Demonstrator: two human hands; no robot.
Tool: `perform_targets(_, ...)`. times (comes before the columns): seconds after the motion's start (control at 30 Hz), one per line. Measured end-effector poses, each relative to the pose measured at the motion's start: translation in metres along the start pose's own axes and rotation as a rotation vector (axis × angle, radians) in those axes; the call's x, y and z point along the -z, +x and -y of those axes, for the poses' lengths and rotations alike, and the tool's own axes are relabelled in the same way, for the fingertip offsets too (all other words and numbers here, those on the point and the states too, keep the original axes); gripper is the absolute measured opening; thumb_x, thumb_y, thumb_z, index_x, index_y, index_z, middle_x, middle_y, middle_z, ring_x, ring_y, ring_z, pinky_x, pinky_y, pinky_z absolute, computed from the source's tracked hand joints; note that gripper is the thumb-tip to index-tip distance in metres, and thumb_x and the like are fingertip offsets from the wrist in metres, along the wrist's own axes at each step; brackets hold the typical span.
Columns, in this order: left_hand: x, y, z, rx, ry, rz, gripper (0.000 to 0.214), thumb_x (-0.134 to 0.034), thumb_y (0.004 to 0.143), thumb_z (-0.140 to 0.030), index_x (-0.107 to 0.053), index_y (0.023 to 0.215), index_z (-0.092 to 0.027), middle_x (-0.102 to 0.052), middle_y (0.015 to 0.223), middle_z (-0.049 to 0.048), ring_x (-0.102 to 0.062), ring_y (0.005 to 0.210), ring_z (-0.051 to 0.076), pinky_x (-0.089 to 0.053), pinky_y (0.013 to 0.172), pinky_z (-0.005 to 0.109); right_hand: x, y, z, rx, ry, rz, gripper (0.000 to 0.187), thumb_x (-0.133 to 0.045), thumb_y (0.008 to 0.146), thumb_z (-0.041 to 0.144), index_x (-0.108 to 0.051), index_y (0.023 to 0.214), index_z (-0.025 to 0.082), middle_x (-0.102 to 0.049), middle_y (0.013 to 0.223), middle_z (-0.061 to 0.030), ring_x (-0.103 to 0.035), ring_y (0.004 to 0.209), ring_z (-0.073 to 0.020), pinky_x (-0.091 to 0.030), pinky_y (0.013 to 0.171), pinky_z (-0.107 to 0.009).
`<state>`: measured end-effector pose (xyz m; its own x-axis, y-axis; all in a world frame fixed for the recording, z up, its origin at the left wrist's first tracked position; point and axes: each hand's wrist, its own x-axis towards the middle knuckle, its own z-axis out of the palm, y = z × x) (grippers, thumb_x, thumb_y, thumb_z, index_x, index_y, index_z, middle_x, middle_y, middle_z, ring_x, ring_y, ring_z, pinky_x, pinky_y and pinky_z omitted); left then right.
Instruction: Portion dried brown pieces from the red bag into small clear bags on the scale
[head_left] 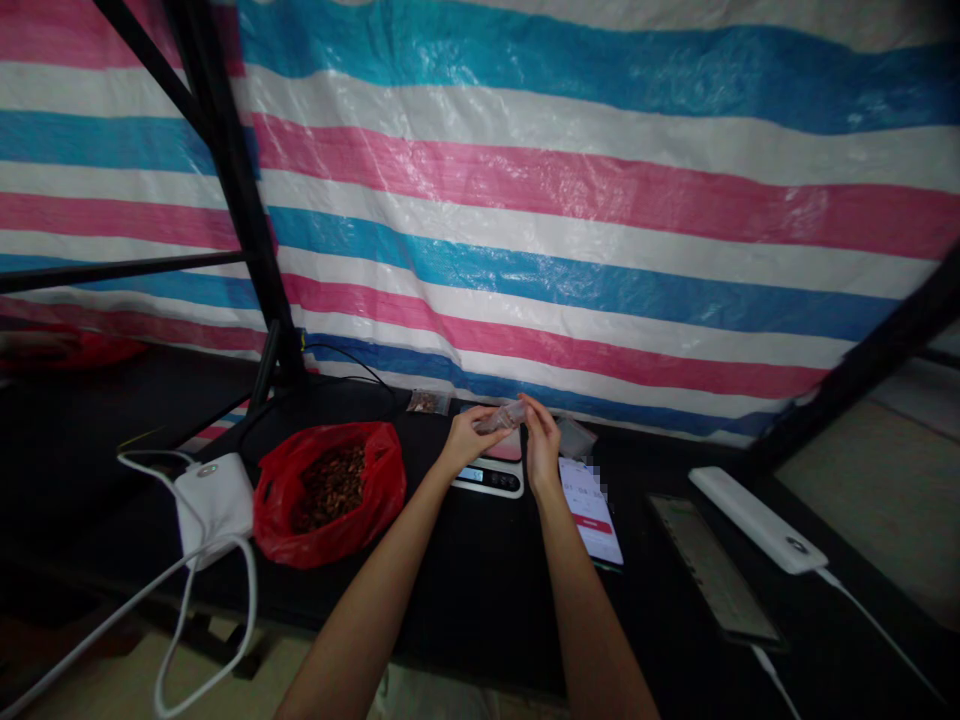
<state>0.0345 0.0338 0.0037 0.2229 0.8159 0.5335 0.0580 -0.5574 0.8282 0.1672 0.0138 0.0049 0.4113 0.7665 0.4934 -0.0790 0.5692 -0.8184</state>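
My left hand (pixel 469 436) and my right hand (pixel 541 437) hold a small clear plastic bag (pixel 504 416) between them. The bag is tilted, and its contents are too small to make out. Just below it stands a white digital scale (pixel 489 478) with a lit display. To the left, an open red plastic bag (pixel 390 470) holds a heap of small brown pieces (pixel 334 488) that look like beans or nuts. Behind my left hand lies a small filled clear packet (pixel 429 402). More clear bags (pixel 576 438) lie beyond my right hand.
A lit phone (pixel 592 515) lies right of the scale. Farther right are a dark phone (pixel 712 570) and a white power bank (pixel 757 520), both cabled. A white power device (pixel 216 505) with looping cables sits left. Black frame posts (pixel 251 210) and a striped tarp (pixel 562 200) bound the black table (pixel 465 600).
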Motion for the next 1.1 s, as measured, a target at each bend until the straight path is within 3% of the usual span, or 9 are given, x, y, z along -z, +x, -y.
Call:
perform_targets(0.57,0.003,0.000,-0.007,-0.036,0.042,-0.015,0.038,-0.068,0.066,-0.037,-0.065,0.093,-0.011,-0.067,0.087,0.0078,-0.062,0.078,0.017,-0.049,0.073,0.028,-0.004,-0.002,0.013,0.062,-0.030,-0.061,0.027,-0.054,0.077,0.039,-0.064,0.093,0.019,-0.064,0.102,-0.0050,-0.055,0.098,-0.0198,-0.034,0.095,-0.037)
perform_targets(0.77,0.004,0.004,-0.012,-0.009,-0.095,-0.206,0.037,-0.067,0.067,-0.035,-0.065,0.095,-0.012,-0.067,0.096,0.0103,-0.062,0.090,0.020,-0.046,0.084,0.032,-0.004,0.000,0.011,0.023,0.200,-0.175,0.023,-0.060,0.073,0.035,-0.062,0.091,0.021,-0.063,0.102,-0.0034,-0.056,0.096,-0.0173,-0.038,0.092,-0.036)
perform_targets(0.93,0.010,0.011,-0.011,0.112,-0.345,-0.449,0.038,-0.059,0.074,-0.038,-0.061,0.100,-0.011,-0.067,0.097,0.0098,-0.063,0.085,0.018,-0.049,0.077,0.029,-0.003,0.001,0.011,-0.039,0.263,-0.196,0.024,-0.062,0.071,0.036,-0.062,0.090,0.021,-0.063,0.102,-0.0039,-0.057,0.095,-0.0170,-0.040,0.089,-0.036)
perform_targets(1.03,0.013,0.012,-0.008,0.119,-0.278,-0.518,0.035,-0.059,0.073,-0.040,-0.063,0.093,-0.011,-0.067,0.090,0.0081,-0.062,0.083,0.017,-0.048,0.075,0.028,-0.004,0.000,0.009,-0.064,0.260,-0.161,0.023,-0.062,0.072,0.035,-0.062,0.090,0.021,-0.063,0.102,-0.0036,-0.057,0.095,-0.0167,-0.040,0.089,-0.036)
perform_targets(1.1,0.012,0.010,-0.007,0.084,-0.179,-0.481,0.034,-0.060,0.073,-0.041,-0.064,0.090,-0.011,-0.067,0.088,0.0071,-0.061,0.083,0.018,-0.047,0.077,0.029,-0.004,-0.001,0.007,-0.080,0.254,-0.137,0.024,-0.062,0.071,0.035,-0.062,0.090,0.021,-0.063,0.102,-0.0037,-0.057,0.096,-0.0168,-0.040,0.089,-0.035)
